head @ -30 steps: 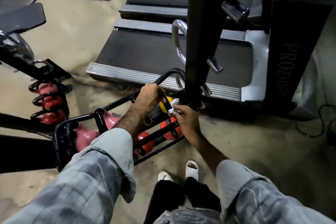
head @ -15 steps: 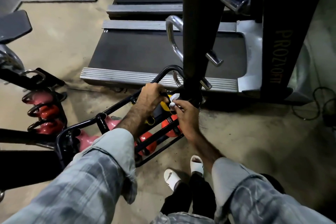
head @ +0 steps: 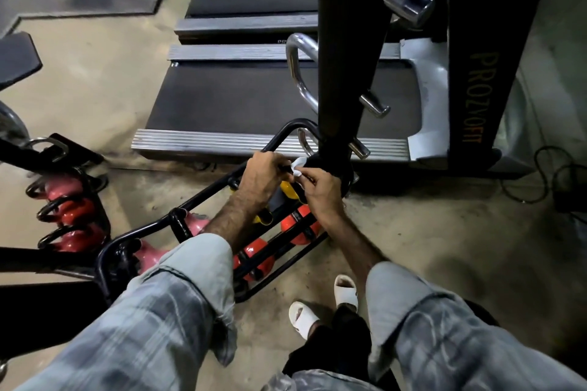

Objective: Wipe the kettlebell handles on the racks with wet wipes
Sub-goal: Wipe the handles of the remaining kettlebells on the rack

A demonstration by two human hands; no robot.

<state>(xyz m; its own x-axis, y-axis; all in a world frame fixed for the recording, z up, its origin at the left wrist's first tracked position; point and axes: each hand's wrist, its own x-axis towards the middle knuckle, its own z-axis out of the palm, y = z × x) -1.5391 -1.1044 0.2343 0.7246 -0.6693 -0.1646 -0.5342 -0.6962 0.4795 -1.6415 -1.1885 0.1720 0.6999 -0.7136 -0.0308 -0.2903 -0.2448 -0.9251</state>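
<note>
— Where is the wet wipe?

— The white wet wipe [head: 298, 166] is in the middle of the frame, pinched in the fingers of the right hand [head: 320, 190]. It sits right by a black kettlebell handle [head: 287, 168].

— What is the left hand doing?

— The left hand [head: 262, 175] is curled tight around that handle, just beside the wipe. The two hands are almost touching.

— Where are the kettlebells?

— Under the hands is a yellow kettlebell [head: 290, 190]. Orange kettlebells [head: 298, 225] lie lower down, and pink kettlebells [head: 151, 255] are at the lower left. They all sit in a black rack [head: 178, 225] on the floor [head: 413, 247].

— What else is there?

— A second rack [head: 95, 200] at the left edge holds more pink and red ones. A fat black post [head: 346, 41] stands just above the hands. Behind it lies a treadmill [head: 228, 105]. At the bottom you see gray plaid sleeves [head: 152, 327] and white sandals [head: 344, 292].
</note>
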